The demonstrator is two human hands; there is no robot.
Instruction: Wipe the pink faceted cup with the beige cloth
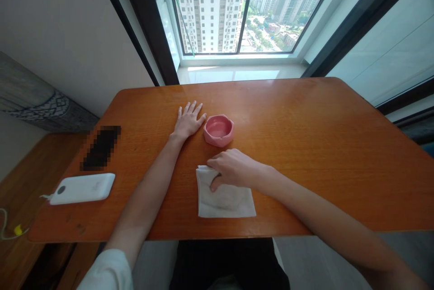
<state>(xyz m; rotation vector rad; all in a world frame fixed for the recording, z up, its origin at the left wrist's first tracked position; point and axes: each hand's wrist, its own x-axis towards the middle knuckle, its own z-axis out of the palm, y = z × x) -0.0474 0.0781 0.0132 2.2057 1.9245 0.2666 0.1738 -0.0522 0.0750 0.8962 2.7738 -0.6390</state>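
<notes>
Folded white cloth (225,202) — nearly square, its stacked layers showing at the upper left corner — lies at lower centre of the frame, near the front edge of an orange wooden table (307,145). Your right hand (232,168), reaching in from the lower right, rests over the cloth's upper part. Its fingers (213,162) sit close together and curl down at that corner, while the thumb (213,184) stands apart on the cloth's face. Whether they pinch the layers, you cannot tell from this view. Most of the cloth lies below those fingers and toward the lower right, and no long axis stands out. Your right hand is the nearer one by far. Your left hand (188,122) lies flat on the wood, above and left of the cloth, its digits (193,108) spread. Between the hands, just right of the left one, stands a pink ceramic ashtray (219,130). Toward the left of the frame lie a white power bank (83,188) and a pixelated dark object (101,147) — hidden by the blur. At the top, a window (243,9) looks onto high-rise towers (206,5).
</notes>
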